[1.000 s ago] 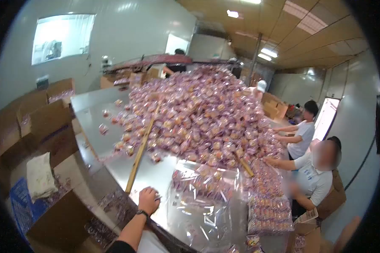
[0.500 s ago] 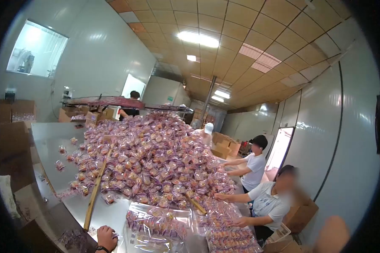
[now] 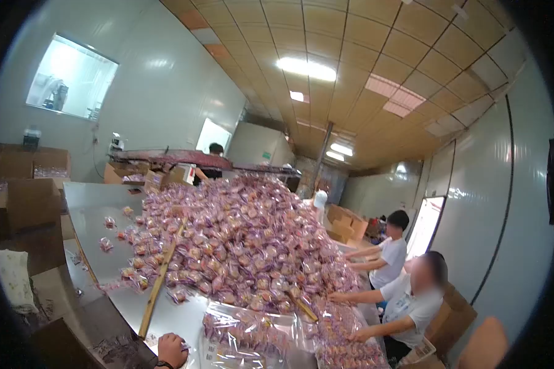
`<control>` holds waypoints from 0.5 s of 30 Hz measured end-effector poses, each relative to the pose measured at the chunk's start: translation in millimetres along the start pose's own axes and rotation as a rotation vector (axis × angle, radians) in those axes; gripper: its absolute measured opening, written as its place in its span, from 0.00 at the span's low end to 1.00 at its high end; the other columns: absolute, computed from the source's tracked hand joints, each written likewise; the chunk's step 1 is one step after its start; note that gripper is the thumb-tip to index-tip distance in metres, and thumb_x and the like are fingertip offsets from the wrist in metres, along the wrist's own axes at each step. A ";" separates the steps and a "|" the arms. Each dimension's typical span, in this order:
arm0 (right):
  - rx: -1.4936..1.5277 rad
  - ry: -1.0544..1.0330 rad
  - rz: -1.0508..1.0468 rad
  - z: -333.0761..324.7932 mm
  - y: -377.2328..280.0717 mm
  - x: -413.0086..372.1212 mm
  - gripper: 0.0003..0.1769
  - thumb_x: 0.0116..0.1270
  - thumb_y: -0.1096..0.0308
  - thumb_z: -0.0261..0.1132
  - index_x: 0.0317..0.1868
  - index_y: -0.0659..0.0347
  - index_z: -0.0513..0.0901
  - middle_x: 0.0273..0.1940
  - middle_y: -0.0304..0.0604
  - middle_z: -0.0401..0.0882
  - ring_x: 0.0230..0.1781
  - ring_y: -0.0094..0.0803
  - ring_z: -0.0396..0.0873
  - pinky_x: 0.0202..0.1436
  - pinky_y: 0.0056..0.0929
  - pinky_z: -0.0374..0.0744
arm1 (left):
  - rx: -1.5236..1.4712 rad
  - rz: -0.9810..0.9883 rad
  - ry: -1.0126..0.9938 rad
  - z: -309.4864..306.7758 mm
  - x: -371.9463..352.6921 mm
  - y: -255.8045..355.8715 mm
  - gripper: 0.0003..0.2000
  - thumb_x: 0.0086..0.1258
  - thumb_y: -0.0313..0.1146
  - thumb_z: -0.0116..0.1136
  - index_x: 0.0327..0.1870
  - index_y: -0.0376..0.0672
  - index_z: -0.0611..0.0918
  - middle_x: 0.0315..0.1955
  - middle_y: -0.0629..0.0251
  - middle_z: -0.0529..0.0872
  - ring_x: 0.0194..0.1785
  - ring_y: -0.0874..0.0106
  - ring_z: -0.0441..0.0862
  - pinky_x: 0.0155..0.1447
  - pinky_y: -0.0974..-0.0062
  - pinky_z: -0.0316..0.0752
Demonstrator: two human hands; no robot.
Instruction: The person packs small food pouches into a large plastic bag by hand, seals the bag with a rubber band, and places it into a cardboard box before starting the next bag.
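Note:
At the bottom edge, my left hand [image 3: 171, 349], with a dark band at its wrist, is on the metal table [image 3: 120, 301]. Its fingers are curled round a small wrapped snack, of which only a bit of shiny wrapper shows. Beside it lies a large clear plastic bag [image 3: 243, 335] with rows of wrapped snacks inside. A huge heap of purple-and-clear wrapped snacks [image 3: 240, 240] rises beyond the bag. My right hand does not show. At the lower right is a blurred bare body part [image 3: 483, 345] that I cannot make out.
A long wooden strip [image 3: 160, 280] lies against the heap's left side, a shorter strip [image 3: 303, 306] near the bag. Two co-workers [image 3: 409, 307] in white reach in from the right. Cardboard boxes [image 3: 34, 203] stand at left. More people are at the back.
The whole view has shifted, so the scene sits further right and slightly lower. My left hand stays beside the bag, still curled. The nearer co-worker's head has turned or moved a little.

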State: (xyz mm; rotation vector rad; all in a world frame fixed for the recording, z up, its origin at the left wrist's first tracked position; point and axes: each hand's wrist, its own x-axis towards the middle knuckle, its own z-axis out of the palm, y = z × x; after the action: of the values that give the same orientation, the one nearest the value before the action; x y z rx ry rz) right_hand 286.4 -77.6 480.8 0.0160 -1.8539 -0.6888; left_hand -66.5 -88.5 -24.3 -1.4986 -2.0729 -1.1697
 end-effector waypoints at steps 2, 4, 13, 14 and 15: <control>-0.004 0.019 0.002 -2.0 -2.2 1.0 0.22 0.80 0.52 0.56 0.67 0.49 0.80 0.60 0.42 0.85 0.59 0.43 0.83 0.61 0.46 0.80 | -0.004 0.028 0.016 1.4 4.6 -3.3 0.13 0.48 0.37 0.71 0.36 0.47 0.87 0.39 0.60 0.85 0.54 0.54 0.81 0.60 0.53 0.74; -0.006 0.027 0.015 -2.8 -2.1 3.8 0.22 0.80 0.52 0.56 0.67 0.49 0.80 0.60 0.42 0.85 0.59 0.42 0.83 0.61 0.47 0.80 | -0.016 0.037 0.012 0.5 -0.2 -4.8 0.13 0.49 0.37 0.70 0.36 0.48 0.87 0.38 0.60 0.85 0.53 0.54 0.82 0.58 0.53 0.75; -0.004 0.034 0.044 -4.3 -0.5 2.3 0.22 0.81 0.51 0.55 0.67 0.48 0.80 0.60 0.41 0.85 0.59 0.42 0.83 0.62 0.47 0.80 | 0.062 -0.034 -0.087 -12.9 4.2 8.2 0.13 0.54 0.39 0.69 0.41 0.49 0.88 0.43 0.63 0.86 0.57 0.58 0.81 0.62 0.57 0.74; -0.002 0.026 0.049 -5.1 0.6 2.6 0.22 0.81 0.51 0.55 0.67 0.48 0.80 0.60 0.41 0.85 0.59 0.42 0.83 0.62 0.47 0.80 | 0.045 -0.060 -0.107 -2.8 7.6 3.0 0.13 0.54 0.38 0.69 0.41 0.48 0.87 0.43 0.63 0.86 0.58 0.58 0.81 0.63 0.56 0.74; 0.004 0.015 0.053 -6.6 0.9 1.6 0.22 0.81 0.51 0.55 0.67 0.48 0.80 0.60 0.41 0.85 0.59 0.42 0.83 0.62 0.47 0.80 | 0.030 -0.097 -0.134 0.2 0.2 0.8 0.13 0.54 0.37 0.70 0.41 0.48 0.87 0.44 0.62 0.86 0.58 0.57 0.81 0.63 0.56 0.74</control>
State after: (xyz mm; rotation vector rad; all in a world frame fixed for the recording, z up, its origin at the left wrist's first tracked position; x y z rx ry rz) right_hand 291.7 -80.3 484.1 -0.0249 -1.8348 -0.6463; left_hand -65.8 -88.2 -24.0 -1.5156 -2.2635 -1.0938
